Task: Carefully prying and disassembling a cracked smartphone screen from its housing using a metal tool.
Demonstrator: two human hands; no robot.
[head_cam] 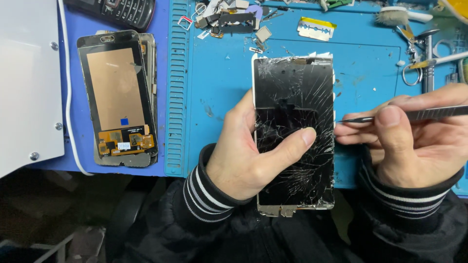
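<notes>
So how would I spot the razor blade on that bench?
Start at the blue mat and follow its far edge, above the cracked phone. The razor blade lies flat there, right of the pile of small parts: a thin silver strip, partly in yellow wrapping.

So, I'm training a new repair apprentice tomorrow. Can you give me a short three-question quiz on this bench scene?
1. True or false: the glass of the phone held in the left hand is intact.
2. What does the right hand hold? A) scissors B) a thin metal pry tool C) a brush
3. What lies left of the blue mat?

Key:
1. False, it is shattered.
2. B, its tip at the phone's right edge.
3. A stack of screen assemblies.
</notes>
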